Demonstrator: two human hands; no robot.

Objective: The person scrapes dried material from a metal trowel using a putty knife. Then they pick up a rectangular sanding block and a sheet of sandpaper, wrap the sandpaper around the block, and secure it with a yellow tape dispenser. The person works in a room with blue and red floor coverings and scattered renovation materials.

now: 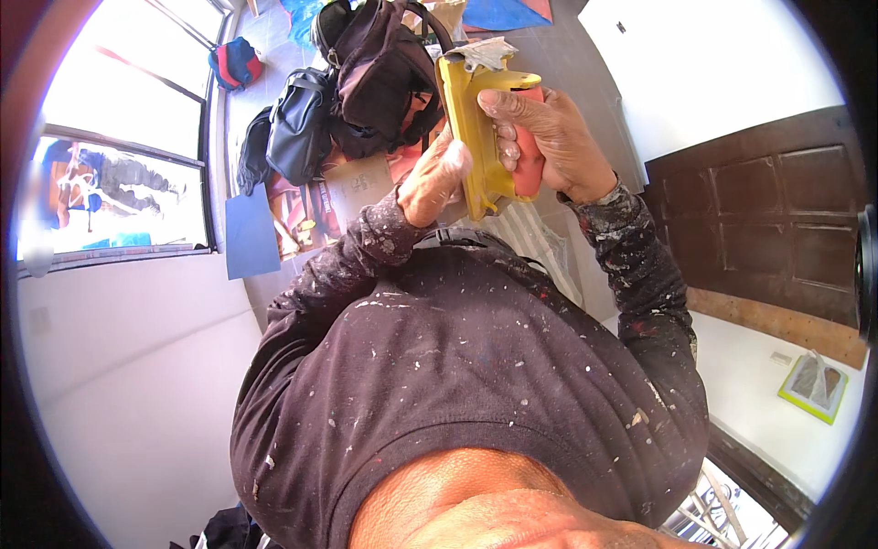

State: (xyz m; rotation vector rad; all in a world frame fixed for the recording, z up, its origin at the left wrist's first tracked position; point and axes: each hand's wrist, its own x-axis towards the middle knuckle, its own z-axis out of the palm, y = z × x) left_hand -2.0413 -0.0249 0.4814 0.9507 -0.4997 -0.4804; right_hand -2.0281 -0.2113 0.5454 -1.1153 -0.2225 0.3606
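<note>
Head view: at the upper centre of the frame, a yellow tool [462, 96] stands on its long side between the person's two hands, a long flat body with a red handle [528, 163] along its right side. The right hand [546, 135] is wrapped round this handle, its fingers curled in and its thumb laid across the upper part toward the yellow body. The left hand [433, 180] is at the lower left of the tool, its thumb against the edge of the body; its other fingers are mostly hidden, so I cannot fairly tell how far it is closed. A ragged greyish-white clump [489, 53] sits at the tool's upper end. Both hands carry whitish smears, and the dark sleeves and shirt [457, 339] are spotted with pale flecks.

Left of the tool, in the upper part of the frame, lie a dark backpack [375, 87] and a black bag [300, 128], with a piece of cardboard [358, 186] and a blue sheet [250, 236] below them. A red-and-blue bag [235, 63] rests on the floor near the window [123, 174] at upper left. On the right side of the frame is a dark brown panelled door [754, 197], and at lower right a green-edged tray [814, 388]
</note>
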